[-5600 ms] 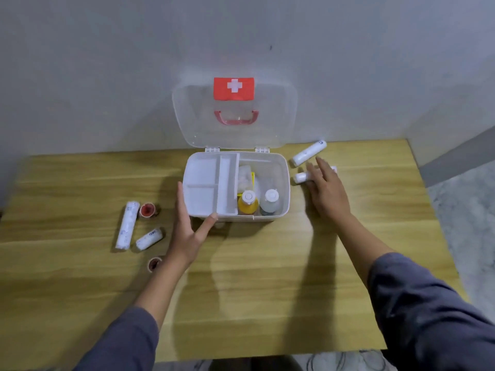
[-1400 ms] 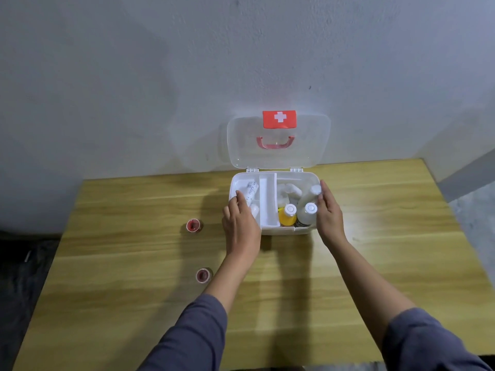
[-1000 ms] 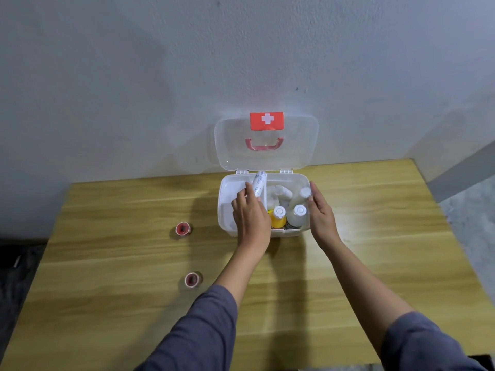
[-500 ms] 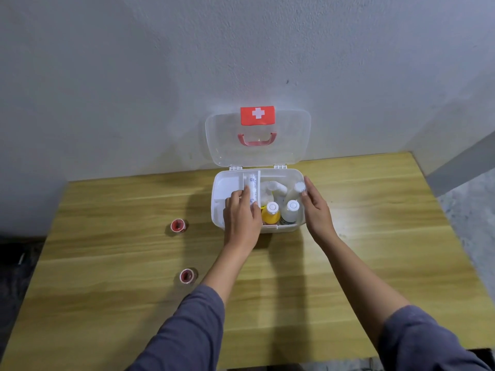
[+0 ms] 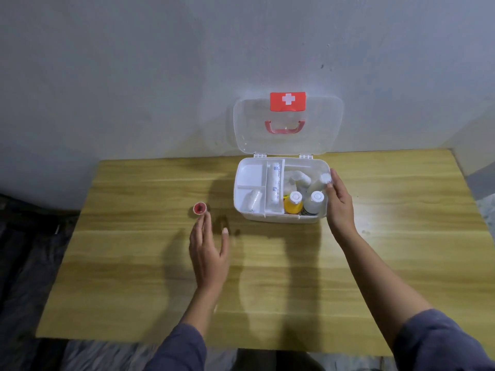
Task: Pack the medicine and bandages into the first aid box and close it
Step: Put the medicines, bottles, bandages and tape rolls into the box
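The white first aid box [image 5: 278,218] stands open at the back of the table, its clear lid [image 5: 324,129] upright against the wall. A long bandage roll [image 5: 276,183] lies in the middle slot and a short roll [image 5: 253,200] in the front-left compartment. On the right stand a yellow bottle [image 5: 294,202] and a white bottle [image 5: 315,201]. My right hand [image 5: 340,206] rests flat on the box's right wall, its thumb touching a tilted white roll [image 5: 321,182]. My left hand [image 5: 210,251] hovers open just below a small red tape roll [image 5: 199,208].
The wooden table [image 5: 294,277] ends at a grey wall behind the box. Its right edge drops off beside a pale floor [image 5: 486,207]. Dark floor shows at the left. Other white items [image 5: 296,179] fill the box's back right.
My left hand has left the box and moved down-left onto the table near the red tape roll. The long bandage now lies in the middle slot. The second tape roll is out of sight.
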### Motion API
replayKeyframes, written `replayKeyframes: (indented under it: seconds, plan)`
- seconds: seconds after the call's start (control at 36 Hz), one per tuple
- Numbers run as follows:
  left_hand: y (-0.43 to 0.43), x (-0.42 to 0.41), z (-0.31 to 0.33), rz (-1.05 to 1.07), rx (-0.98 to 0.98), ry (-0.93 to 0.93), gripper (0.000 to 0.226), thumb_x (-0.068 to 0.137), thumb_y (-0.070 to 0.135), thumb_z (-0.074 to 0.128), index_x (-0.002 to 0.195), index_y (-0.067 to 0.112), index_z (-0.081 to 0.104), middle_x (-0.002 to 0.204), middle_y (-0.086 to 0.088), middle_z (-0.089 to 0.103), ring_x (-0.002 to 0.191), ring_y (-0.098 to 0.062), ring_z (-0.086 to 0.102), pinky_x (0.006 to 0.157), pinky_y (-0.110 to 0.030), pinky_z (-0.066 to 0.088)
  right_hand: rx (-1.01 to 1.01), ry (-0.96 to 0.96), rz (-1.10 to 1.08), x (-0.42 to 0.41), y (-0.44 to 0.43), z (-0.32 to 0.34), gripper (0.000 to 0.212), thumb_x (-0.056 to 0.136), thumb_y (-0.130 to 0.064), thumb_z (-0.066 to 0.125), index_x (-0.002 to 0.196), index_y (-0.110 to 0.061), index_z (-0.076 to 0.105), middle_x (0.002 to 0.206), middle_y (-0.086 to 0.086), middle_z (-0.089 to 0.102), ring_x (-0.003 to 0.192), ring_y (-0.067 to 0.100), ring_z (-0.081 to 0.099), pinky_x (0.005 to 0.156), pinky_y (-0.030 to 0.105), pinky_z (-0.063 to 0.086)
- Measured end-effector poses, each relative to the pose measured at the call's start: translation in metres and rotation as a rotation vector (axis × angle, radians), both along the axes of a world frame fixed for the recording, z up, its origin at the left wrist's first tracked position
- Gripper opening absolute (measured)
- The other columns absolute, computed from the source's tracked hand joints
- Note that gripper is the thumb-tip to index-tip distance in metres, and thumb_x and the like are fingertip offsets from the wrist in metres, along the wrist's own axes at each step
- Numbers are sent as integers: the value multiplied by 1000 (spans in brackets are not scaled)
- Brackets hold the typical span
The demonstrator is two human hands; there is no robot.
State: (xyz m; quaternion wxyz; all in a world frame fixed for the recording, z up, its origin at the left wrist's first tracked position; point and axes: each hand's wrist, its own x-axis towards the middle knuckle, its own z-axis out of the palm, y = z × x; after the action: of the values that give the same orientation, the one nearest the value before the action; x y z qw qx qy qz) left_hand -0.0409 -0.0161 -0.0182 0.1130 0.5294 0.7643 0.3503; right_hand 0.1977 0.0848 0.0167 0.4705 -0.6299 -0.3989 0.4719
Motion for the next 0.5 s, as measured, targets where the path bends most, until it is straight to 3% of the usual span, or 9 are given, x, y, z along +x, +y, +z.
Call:
replayKeyframes:
  seconds: [0.11,0.19,0.28,0.36,0.44,0.5]
  plan:
    - [-36,-15,-40,6,-239,111,77,79,54,44,142,11,34,149,-16,34,137,-32,30,109,-54,27,5,-26,-7,-1,2,-3,41,99,-19,39,140,-17,39,148,-2,39,135,10,35,115,32,28]
    - [-25,-24,-48,36,-288,82,85,77,60,43,145,13,24,155,-16,18,143,-31,15,112,-54,14,11,-39,-3,2,3,-4,42,99,-18,39,141,-16,37,149,-1,37,135,9,35,114,29,27]
    - [6,-30,-45,73,-245,18,86,79,50,58,146,13,20,156,-17,11,145,-32,9,114,-41,2,26,-65,9,2,3,-7,42,100,-18,38,141,-16,36,149,-2,37,134,8,35,114,30,28]
    - [40,-36,-46,49,-173,-44,82,81,31,68,145,10,23,156,-15,12,145,-28,11,110,-19,4,50,-94,12,2,3,-9,42,100,-18,38,141,-17,35,148,-3,37,132,5,36,112,26,28]
    - [66,-40,-47,3,-127,-143,66,86,22,63,142,5,31,154,-14,21,140,-21,26,97,3,10,61,-122,13,4,4,-12,41,100,-20,38,141,-18,36,148,-4,39,133,6,36,113,28,28]
    - [77,-43,-47,-2,-93,-168,54,89,17,60,137,4,39,150,-14,31,131,-17,37,94,4,16,68,-134,13,4,4,-13,41,100,-20,38,140,-20,37,147,-5,40,133,6,37,113,29,28]
